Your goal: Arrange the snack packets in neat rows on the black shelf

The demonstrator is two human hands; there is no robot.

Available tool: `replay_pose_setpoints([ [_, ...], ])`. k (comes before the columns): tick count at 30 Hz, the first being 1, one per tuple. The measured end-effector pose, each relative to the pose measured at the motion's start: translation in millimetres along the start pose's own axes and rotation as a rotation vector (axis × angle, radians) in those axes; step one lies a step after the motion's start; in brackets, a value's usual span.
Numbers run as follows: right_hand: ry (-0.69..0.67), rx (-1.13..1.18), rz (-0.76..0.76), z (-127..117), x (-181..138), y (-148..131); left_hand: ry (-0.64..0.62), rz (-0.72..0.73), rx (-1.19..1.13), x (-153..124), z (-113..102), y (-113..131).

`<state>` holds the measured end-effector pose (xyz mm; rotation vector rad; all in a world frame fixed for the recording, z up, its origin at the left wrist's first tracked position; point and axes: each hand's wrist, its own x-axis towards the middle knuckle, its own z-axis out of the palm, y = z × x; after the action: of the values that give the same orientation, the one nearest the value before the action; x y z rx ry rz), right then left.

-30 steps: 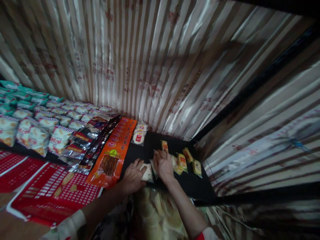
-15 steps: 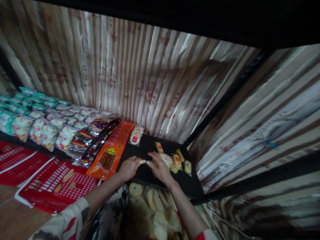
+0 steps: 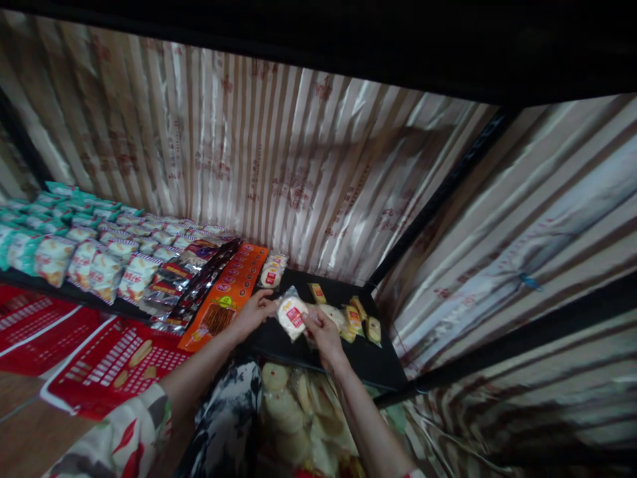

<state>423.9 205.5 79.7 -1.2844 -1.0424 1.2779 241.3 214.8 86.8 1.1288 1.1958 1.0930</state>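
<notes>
Both my hands hold a clear packet of a round white cake with a red label [image 3: 292, 315] tilted up above the black shelf [image 3: 348, 355]. My left hand [image 3: 253, 312] grips its left edge, fingers closed. My right hand [image 3: 321, 330] pinches its lower right edge. Just right of my hands lie small yellow snack packets [image 3: 359, 320] and another white cake packet [image 3: 332, 315]. A similar packet stack [image 3: 273, 271] lies at the back of the shelf.
An orange snack packet row [image 3: 229, 292] borders the shelf on the left, then dark foil packets [image 3: 186, 272], white and teal bags [image 3: 74, 245] and red packets [image 3: 114, 362]. A bag of round cakes [image 3: 298, 418] sits below my arms. A striped foil wall [image 3: 298, 166] stands behind.
My hands were flat on packets on the shelf; they have since lifted one white cake packet and tipped it up so its red label faces me.
</notes>
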Motion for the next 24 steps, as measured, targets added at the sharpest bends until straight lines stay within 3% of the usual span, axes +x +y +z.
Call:
replay_pose_setpoints([
  [3, 0.072, 0.092, 0.087, 2.3, -9.3, 0.9, -0.118, -0.085, 0.009, -9.5, 9.7, -0.4],
  [5, 0.081, 0.067, 0.094, 2.5, -14.3, 4.2, -0.128, -0.099, -0.019, -14.3, 17.5, -1.7],
  [10, 0.035, -0.319, -0.14, -3.1, -17.3, 13.6, -0.035, -0.112, 0.031, -14.5, 20.6, -3.8],
  [12, 0.042, -0.367, -0.211, -4.5, -14.0, 16.1, -0.089, -0.098, 0.101, -11.5, 14.9, -4.8],
  [16, -0.031, -0.341, -0.172, -1.0, -0.2, 23.5, -0.183, -0.051, 0.158, -0.7, 5.6, -10.2],
  [19, -0.028, -0.378, -0.158, 6.2, 15.5, 31.3, -0.067, -0.067, 0.222, 12.2, 3.9, -16.1],
  [24, 0.033, -0.517, -0.19, 24.5, 50.1, 39.0, 0.249, 0.034, 0.59, 30.6, 3.4, -18.2],
])
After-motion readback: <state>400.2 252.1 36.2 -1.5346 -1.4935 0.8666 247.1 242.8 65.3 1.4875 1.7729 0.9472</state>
